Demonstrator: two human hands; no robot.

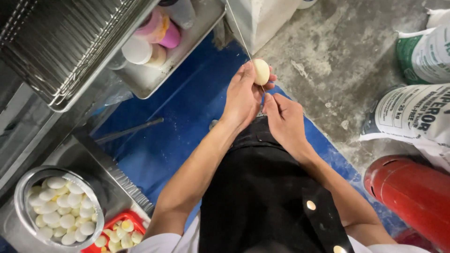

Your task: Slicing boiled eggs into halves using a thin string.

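The left hand point(243, 96) grips one peeled egg point(261, 71) at its fingertips, held out over the blue floor mat point(178, 107), far from the body; the right hand point(283, 122) sits just near of it, thumb and forefinger pinched shut on a thin taut thread point(240, 33) that runs up and away to the far left and meets the egg; the egg looks whole, so I judge the cut barely begun. Down at the near left a steel bowl point(21, 206) is heaped with egg halves, too many to count, perhaps two dozen showing, and a red basket point(133, 216) beside it holds about ten more; so much of the halving seems done. I count one egg in hand, two sacks point(417, 112) at the right, one red cylinder point(412, 192), and one steel tray point(154, 77) of tubs.
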